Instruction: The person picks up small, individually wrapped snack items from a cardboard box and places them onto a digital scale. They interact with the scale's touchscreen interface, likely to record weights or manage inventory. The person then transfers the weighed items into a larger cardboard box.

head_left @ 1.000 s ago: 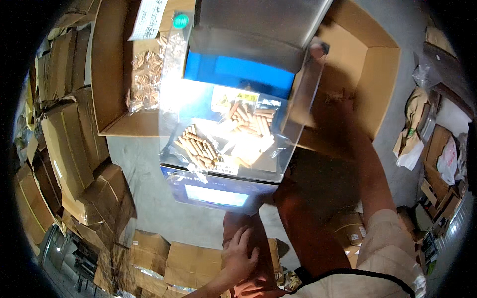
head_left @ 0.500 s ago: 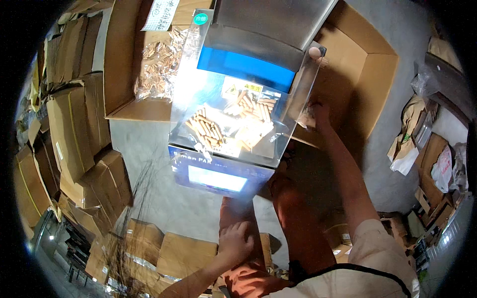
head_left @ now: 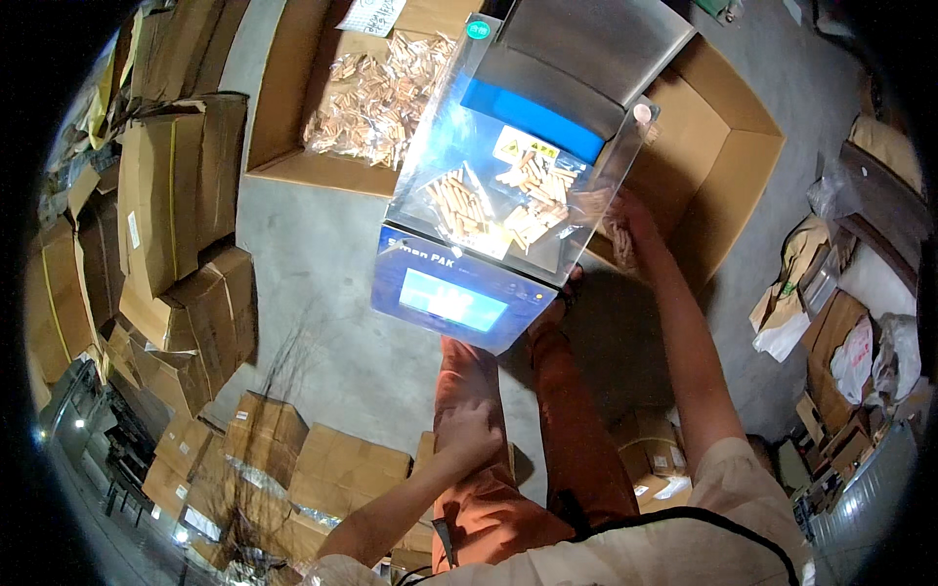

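My left hand lies on my left thigh, fingers resting on the trouser cloth, holding nothing. On the right, my right hand is closed beside the machine's clear side wall, above the near edge of an open carton. A small clear bag of wooden dowels seems to hang from its fingers, partly hidden by shadow. Before me stands a blue packing machine with a lit screen. Loose-looking groups of wooden dowels show under its glare-covered clear top.
An open carton at the back left holds many bagged dowels. The right carton stands against the machine's side. Stacked cardboard boxes line the left, and more boxes sit behind my legs. Paper and plastic bags lie far right.
The view has shifted, so the machine appears farther right and the left carton shows more fully. My right hand has drawn slightly toward the machine's side; my left hand stays on my thigh.
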Demonstrator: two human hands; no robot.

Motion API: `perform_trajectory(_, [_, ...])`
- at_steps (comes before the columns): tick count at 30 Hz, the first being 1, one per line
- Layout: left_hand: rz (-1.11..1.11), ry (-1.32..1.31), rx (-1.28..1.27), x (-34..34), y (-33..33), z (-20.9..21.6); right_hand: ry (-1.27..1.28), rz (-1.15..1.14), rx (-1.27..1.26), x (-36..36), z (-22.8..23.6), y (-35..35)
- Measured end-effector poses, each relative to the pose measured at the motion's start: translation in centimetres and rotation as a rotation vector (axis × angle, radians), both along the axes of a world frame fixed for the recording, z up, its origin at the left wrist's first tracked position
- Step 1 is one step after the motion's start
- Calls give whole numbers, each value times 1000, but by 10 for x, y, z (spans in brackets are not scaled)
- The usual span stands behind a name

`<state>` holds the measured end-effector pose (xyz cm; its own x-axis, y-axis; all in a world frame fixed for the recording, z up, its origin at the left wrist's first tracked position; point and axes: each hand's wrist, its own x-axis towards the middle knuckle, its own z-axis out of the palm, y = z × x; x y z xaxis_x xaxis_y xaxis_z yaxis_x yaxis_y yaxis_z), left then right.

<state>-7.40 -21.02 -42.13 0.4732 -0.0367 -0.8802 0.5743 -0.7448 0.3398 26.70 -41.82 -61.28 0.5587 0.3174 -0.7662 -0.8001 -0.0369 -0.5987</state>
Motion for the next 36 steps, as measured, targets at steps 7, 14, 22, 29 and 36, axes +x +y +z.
perform_trajectory(7, [-48,157,-47,-1,9,-5,-8,-132,-85,-2,20,-22])
perform_trajectory(14, [8,82,-44,-7,17,-2,-122,-450,16,27,123,28])
perform_trajectory(22, [30,135,-38,4,23,1,-412,11,-44,81,170,133])
perform_trajectory(29, [116,73,-48,-4,22,-1,-552,-3,-250,70,130,101])
perform_trajectory(36, [120,98,-56,2,24,2,-378,-297,-302,57,74,22])
